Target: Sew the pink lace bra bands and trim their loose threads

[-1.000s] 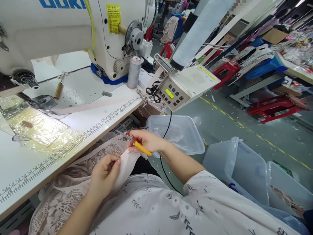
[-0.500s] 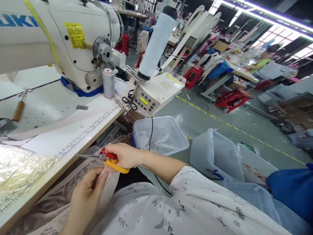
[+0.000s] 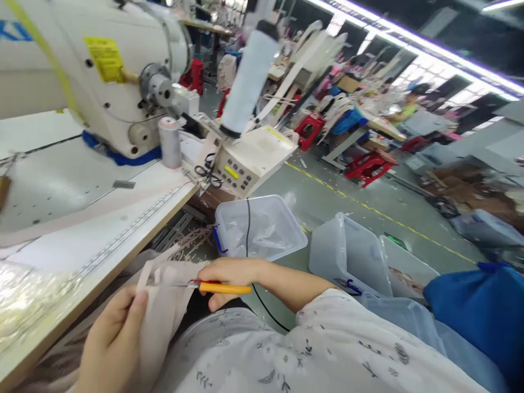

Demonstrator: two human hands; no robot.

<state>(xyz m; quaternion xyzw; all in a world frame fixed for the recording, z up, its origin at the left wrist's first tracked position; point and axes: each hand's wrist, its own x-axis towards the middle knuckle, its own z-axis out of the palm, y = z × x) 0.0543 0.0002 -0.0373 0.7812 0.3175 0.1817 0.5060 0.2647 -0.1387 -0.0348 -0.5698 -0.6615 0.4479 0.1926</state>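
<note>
Between thumb and fingers, my left hand (image 3: 117,333) pinches the edge of a pale beige fabric (image 3: 164,311) beside the table edge. My right hand (image 3: 229,275) is closed around scissors (image 3: 225,288) with orange and red handles. Their blades point left and lie against the fabric, close to my left fingertips; whether the blades are apart is too blurred to tell. More of the pale fabric hangs over my lap and below the table.
A white sewing machine (image 3: 110,71) stands on the worktable (image 3: 135,218), with a thread spool (image 3: 169,143) and a control box (image 3: 249,161) at its right. Plastic bins (image 3: 327,251), a bin lid (image 3: 262,226) and a blue bag (image 3: 478,316) are on my right. A person (image 3: 405,109) sits far back.
My left hand has moved left and down with the fabric edge. The scissors have turned and moved lower right, and their blades now lie across the fabric. The view has shifted slightly right.
</note>
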